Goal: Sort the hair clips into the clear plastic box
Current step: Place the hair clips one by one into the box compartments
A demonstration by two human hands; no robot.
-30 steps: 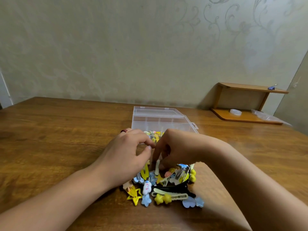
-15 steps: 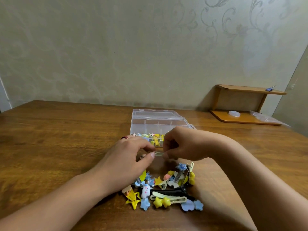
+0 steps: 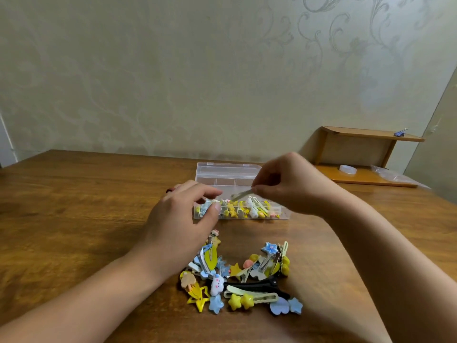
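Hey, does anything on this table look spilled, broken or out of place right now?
Nothing looks damaged. The unsorted hair clips lie in a loose, tangled pile on the table, in front of the clear plastic box, which fits a sort underway. The right hand pinches a pale clip over the box; the left hand holds nothing.

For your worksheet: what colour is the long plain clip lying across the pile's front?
Black, seen in the head view.

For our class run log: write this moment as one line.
right hand: pinches pale hair clip over clear plastic box | left hand: open, empty, by box | pile of hair clips: unsorted on table
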